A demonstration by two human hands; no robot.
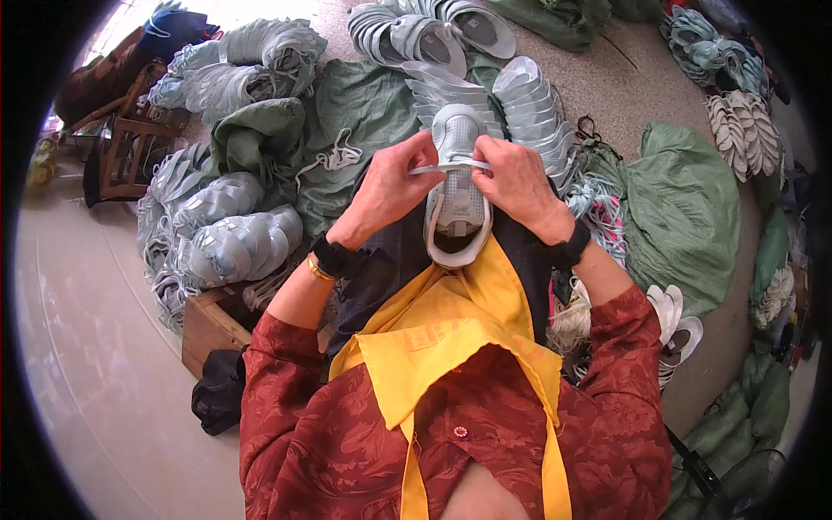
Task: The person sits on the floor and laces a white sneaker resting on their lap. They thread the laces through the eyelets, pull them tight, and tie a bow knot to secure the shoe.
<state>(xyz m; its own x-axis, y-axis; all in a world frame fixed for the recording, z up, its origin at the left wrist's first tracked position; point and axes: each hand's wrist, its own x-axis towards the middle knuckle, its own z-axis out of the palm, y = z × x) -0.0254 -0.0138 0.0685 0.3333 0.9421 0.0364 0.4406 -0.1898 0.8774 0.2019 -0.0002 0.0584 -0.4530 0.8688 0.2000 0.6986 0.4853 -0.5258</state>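
Note:
A pale grey shoe upper (462,208) rests on my lap, its toe pointing away from me and its heel opening toward my yellow apron (451,342). A light shoelace (450,166) runs across it between my hands. On the shoe's left side my left hand (394,180) pinches one part of the lace with thumb and forefinger. Opposite it, my right hand (516,182) pinches the lace at the right. Both hands are close together over the shoe's front half. Whether the lace passes through eyelets is too small to tell.
Stacks of nested pale shoe uppers (247,247) lie at the left, with more uppers (533,108) beyond my hands. A green sack (685,217) and a bundle of pale blue laces (594,204) sit at the right. A wooden box (212,329) stands by my left forearm.

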